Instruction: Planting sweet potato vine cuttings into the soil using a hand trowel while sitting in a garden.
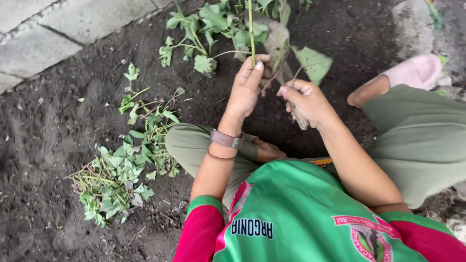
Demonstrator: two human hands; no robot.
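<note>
Closest to us, our green shirt [301, 213] fills the lower head view. Our left hand [246, 87] pinches a thin green stem [251, 29] rising from dark soil [58, 140]. Our right hand [306, 99] curls around a stalk beside a wilted leaf [314, 62]. Pulled weeds [121, 170] lie heaped left.

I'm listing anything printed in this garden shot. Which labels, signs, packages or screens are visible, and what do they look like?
No packages, signs or screens.
Shirt crest: lower right on the green shirt, red banner over a badge.
Shirt lettering: lower centre, dark letters on a white panel.
</note>
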